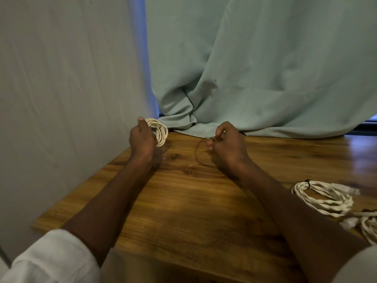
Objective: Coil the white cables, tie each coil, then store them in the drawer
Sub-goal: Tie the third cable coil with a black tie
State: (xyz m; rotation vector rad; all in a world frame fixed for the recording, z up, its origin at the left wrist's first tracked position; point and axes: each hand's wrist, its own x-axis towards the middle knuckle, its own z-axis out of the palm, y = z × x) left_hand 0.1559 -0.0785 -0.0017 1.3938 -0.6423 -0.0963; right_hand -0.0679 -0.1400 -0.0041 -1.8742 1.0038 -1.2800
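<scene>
The left hand (142, 137) grips a small round coil of white cable (160, 131), keeping its loops together, while the right hand (226, 141), at three o'clock, pinches a thin dark tie (197, 152), ready to bind.

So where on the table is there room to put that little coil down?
The biggest bare patch of the wooden table lies between the two forearms. There is also bare wood on the far right, below the curtain. The near right is crowded with coiled white cables. The left hand holds the small coil.
</scene>
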